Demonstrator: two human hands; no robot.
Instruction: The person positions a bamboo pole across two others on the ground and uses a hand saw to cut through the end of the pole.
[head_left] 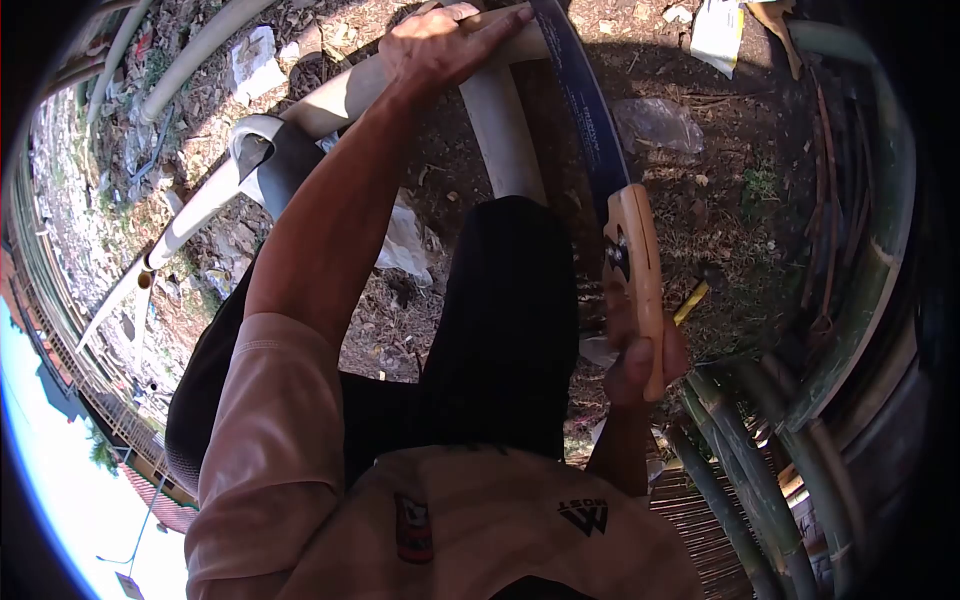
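Lengthwise, curved wooden saw handle [647, 270].

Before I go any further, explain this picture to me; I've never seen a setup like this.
There is no machine here: a person works with two bare hands. The single picture comes from a camera worn on the head, looking down, so the person's own shirt and legs fill the bottom and middle. Its very wide lens bends everything near the edges.

The right hand holds a saw by its wooden handle; the dark blade runs up toward the left hand, which lies on a pale pole. On the leaf-strewn ground lie a clear plastic scrap and something with a yellow handle. Green bamboo poles stretch across the lower right.
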